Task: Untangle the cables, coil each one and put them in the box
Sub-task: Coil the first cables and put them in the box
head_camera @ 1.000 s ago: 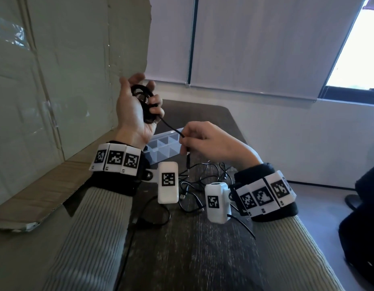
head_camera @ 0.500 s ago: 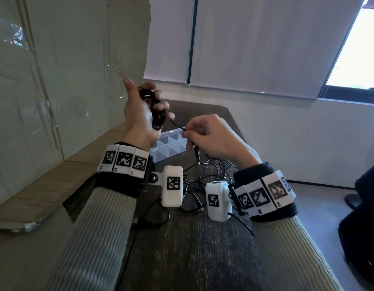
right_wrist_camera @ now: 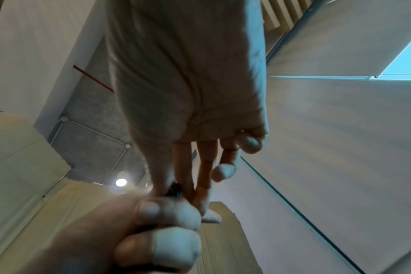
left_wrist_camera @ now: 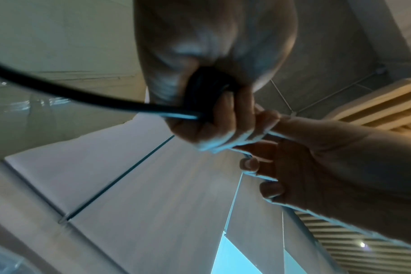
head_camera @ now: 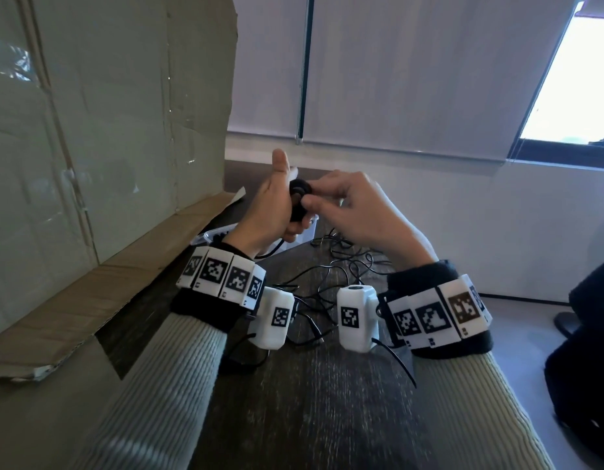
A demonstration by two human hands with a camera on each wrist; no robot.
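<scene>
Cable [head_camera: 297, 201] sits coiled in the left hand [head_camera: 272, 208], fingers curled round it. Right hand [head_camera: 353, 212] has moved in and now pinches its end, so the coil looks nearly finished.

No readable text, only coded markers on wristbands [head_camera: 222, 279].

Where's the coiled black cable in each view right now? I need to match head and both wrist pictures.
Head: coil at upper centre, held up between left hand and right hand.
Left wrist: coil at upper centre, in the left hand's grip, one strand running off to the left edge.
Right wrist: only a dark bit shows, lower centre, between the fingertips.
Shared landmark: the window blind.
</scene>
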